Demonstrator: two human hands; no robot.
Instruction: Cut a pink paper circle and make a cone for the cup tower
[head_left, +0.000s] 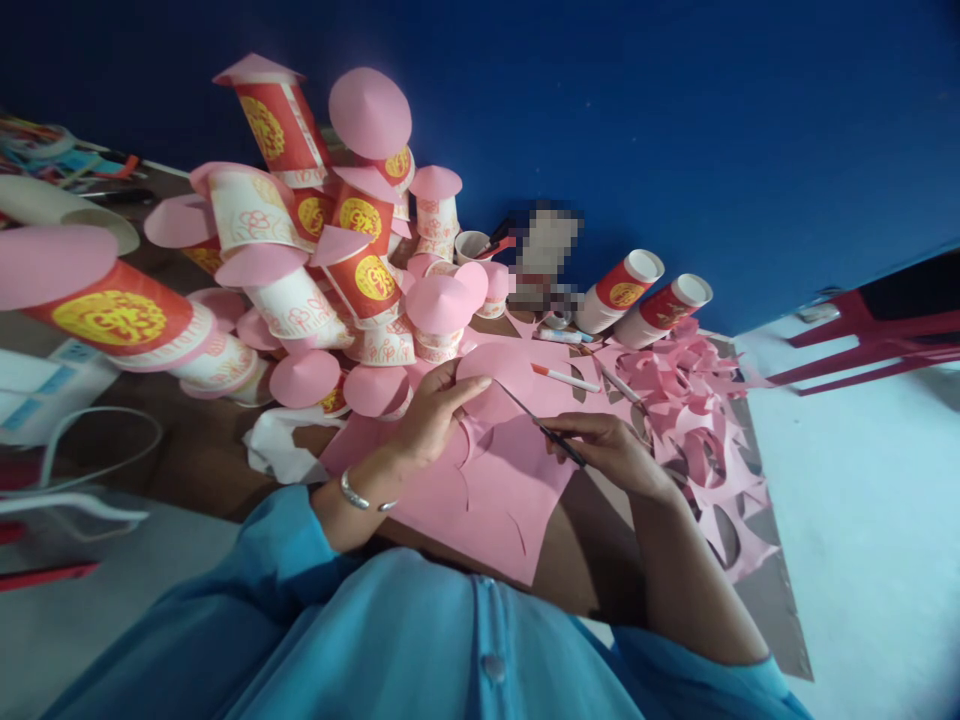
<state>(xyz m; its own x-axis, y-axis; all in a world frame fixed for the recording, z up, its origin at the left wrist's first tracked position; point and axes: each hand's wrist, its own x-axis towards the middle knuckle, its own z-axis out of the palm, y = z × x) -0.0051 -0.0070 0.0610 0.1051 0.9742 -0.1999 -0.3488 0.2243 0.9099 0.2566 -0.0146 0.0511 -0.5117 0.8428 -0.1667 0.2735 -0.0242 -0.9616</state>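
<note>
from the head view, i am watching the left hand (433, 415) pinching a pink paper circle (491, 385) by its near-left rim, thumb on top and fingers curled underneath, so that grip is closed on the circle. the right hand (609, 450) is wrapped around a slim dark blade tool (541, 428), which could be scissors or a knife, i cannot tell which; its tip is meeting the circle's right side. the circle is hovering just above a large pink paper sheet (491, 500) lying at the near edge of the table (202, 450).

to do this cut well, i judge the left hand should be keeping the circle flat and turning the paper into the blade, with the fingers staying clear of the cutting line, which should be running straight toward the centre.

a heap of cone-topped paper cups (337, 270) is crowding the far-left part of the table, a marker pen (564, 378) is lying just beyond the circle, and pink offcuts (697, 420) are trailing along the right edge.
</note>
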